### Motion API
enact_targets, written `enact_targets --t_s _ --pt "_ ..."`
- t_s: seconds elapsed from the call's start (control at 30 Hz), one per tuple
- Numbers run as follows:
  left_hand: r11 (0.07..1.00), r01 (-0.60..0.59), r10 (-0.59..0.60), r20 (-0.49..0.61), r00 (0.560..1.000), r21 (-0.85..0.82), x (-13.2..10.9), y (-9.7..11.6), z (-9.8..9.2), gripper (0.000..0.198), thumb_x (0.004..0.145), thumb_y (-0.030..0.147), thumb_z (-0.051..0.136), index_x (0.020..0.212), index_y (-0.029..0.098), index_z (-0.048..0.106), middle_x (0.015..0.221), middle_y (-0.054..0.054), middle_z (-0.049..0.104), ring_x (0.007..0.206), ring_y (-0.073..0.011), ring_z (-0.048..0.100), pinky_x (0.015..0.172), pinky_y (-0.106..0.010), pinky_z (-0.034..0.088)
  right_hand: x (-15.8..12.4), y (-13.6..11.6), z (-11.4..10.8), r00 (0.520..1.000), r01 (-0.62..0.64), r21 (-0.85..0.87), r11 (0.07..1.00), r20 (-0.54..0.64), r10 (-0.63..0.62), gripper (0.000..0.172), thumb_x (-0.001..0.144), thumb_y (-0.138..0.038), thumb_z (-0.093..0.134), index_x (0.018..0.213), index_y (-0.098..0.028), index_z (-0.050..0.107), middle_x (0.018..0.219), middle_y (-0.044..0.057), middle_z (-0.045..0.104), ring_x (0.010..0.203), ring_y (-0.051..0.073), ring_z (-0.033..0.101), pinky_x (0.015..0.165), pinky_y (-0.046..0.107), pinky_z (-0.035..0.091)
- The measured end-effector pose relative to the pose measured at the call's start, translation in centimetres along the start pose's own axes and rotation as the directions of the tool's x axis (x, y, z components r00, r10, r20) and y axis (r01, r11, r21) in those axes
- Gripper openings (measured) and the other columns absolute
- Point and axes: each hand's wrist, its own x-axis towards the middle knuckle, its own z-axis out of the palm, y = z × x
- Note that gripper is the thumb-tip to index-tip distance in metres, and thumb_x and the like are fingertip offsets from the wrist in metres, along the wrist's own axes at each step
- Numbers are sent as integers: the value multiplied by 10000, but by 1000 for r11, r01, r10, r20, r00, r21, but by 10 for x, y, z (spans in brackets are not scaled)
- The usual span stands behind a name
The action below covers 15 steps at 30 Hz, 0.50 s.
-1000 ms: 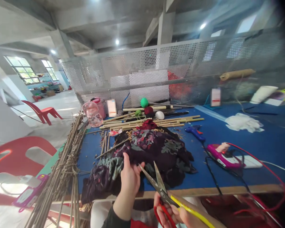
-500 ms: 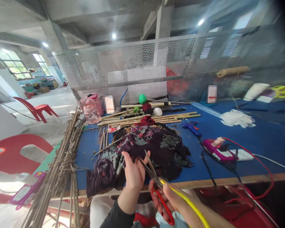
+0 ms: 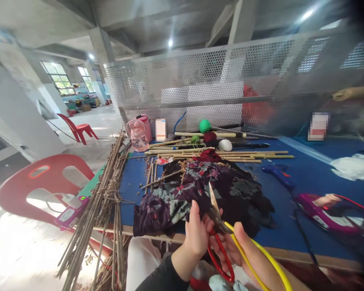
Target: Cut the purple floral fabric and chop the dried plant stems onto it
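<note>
My right hand [image 3: 244, 244] holds a pair of scissors [image 3: 219, 224] with one red and one yellow handle; the blades point up and away from me. Close beside them is my left hand [image 3: 196, 232], thumb raised and apart from the fingers, which are partly hidden by the scissors. Whether the fingers touch the metal I cannot tell. Beyond both hands, a dark purple patterned cloth [image 3: 166, 208] lies crumpled on the blue table [image 3: 282, 226].
A bundle of dry stalks [image 3: 104, 202] overhangs the table's left end. Bamboo sticks [image 3: 255, 155], a green ball [image 3: 204, 126] and a white ball [image 3: 225, 145] lie behind the cloth. A blue glue gun [image 3: 277, 173] and purple power strip [image 3: 318, 212] are at right.
The view has swung to the right-hand side less, so things sit further right. My left hand has come closer to the scissors' pivot, and the blades look less spread.
</note>
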Motion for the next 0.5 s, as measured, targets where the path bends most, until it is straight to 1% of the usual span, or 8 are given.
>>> enact_targets --t_s 0.07,0.13,0.2,0.23,0.33,0.4,0.43,0.5 --pt "1000 -20 20 18 1000 -5 2 -5 -4 469 804 548 464 1012 153 611 1024 -99 690 979 -260 653 848 -352 533 1 3 -1 999 12 8 1000 -30 -11 821 506 -918 405 825 -188 602 621 58 519 500 142 466 474 293 395" --pt "1000 -25 25 19 1000 1 4 -8 -8 438 781 541 478 962 168 620 1022 -98 690 977 -263 653 849 -363 533 2 7 -1 996 66 0 998 -59 -66 794 525 -911 404 801 -189 586 615 49 512 486 130 449 455 283 384" --pt "999 -25 24 32 999 27 5 -8 -10 420 766 547 468 902 183 625 997 -100 694 982 -263 650 837 -356 538 2 10 -1 989 130 -20 991 -75 -131 758 558 -902 389 726 -180 549 559 22 471 451 105 412 424 259 355" --pt "999 -25 22 56 998 45 6 -8 -11 415 763 550 456 872 187 626 978 -103 697 989 -263 647 830 -351 541 2 11 -1 987 142 -23 990 -71 -143 742 573 -899 378 687 -179 519 526 2 436 422 88 383 401 245 334" --pt "994 -45 28 162 986 100 10 -7 -13 417 776 530 398 807 185 630 907 -129 705 1001 -277 637 798 -363 554 2 11 -4 996 82 45 996 -34 -80 751 551 -917 356 664 -182 456 467 -65 327 326 26 239 311 185 225" --pt "983 -101 72 186 980 154 12 -9 -19 428 799 501 350 788 181 635 880 -145 707 1008 -287 630 794 -385 557 2 9 -6 998 62 94 994 -28 -59 758 538 -910 391 718 -178 462 485 -86 325 317 1 191 293 147 184" --pt "969 -147 114 170 979 197 13 -12 -23 421 807 489 345 786 187 637 865 -142 710 1006 -285 630 799 -389 555 2 9 -7 997 71 96 993 -25 -69 756 545 -904 396 725 -173 463 492 -86 337 320 -2 202 295 139 192" --pt "925 -234 208 117 971 298 14 -19 -37 360 806 476 402 800 211 645 844 -114 718 1002 -276 633 825 -383 547 3 7 -8 993 117 64 991 -11 -117 747 587 -890 375 716 -160 468 510 -67 381 339 9 283 321 140 260"
